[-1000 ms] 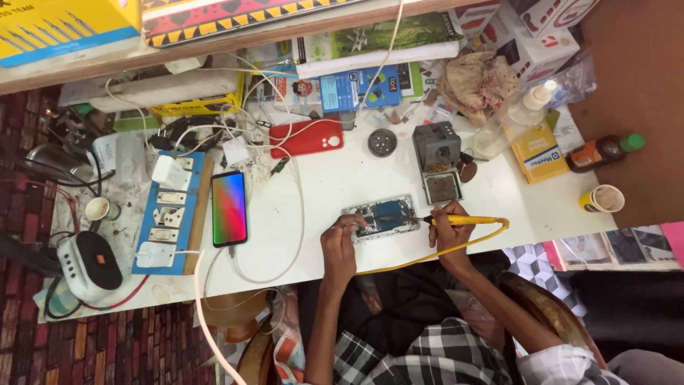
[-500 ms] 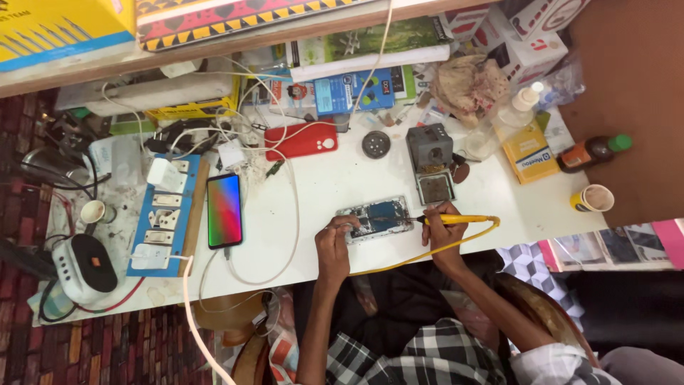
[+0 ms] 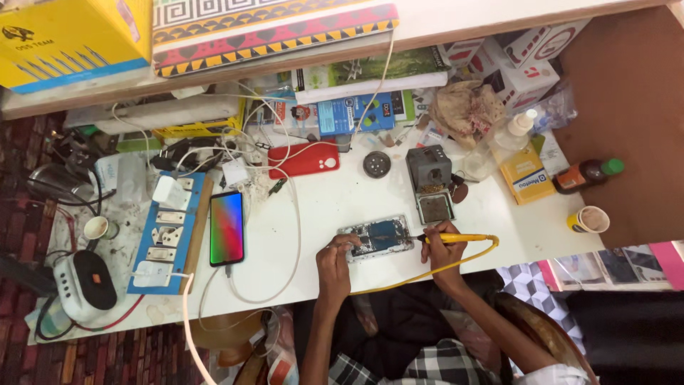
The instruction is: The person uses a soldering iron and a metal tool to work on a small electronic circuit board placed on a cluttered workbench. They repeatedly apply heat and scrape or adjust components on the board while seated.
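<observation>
Opened phone: the opened smartphone with its blue and silver insides showing (image 3: pixel 376 237) is lying flat near the front edge of the white tabletop (image 3: pixel 335 207), between the two hands
Left hand: the left hand (image 3: pixel 335 258) is pressing on the phone's left end, fingers curled down onto it
Right hand: the right hand (image 3: pixel 443 251) is gripping the yellow-handled soldering iron (image 3: pixel 456 239), fingers closed round the handle, tip pointing at the phone's right end
Slip risk: the phone is being steadied only by fingertips, so it could skid and the tip could land on the wrong part
Cable risk: the yellow cable (image 3: pixel 427 271) is hanging over the tabletop edge across the lap and could be tugging the iron off line
Nearby: the lit smartphone with a rainbow screen (image 3: pixel 226 227) is charging well apart to the left
</observation>
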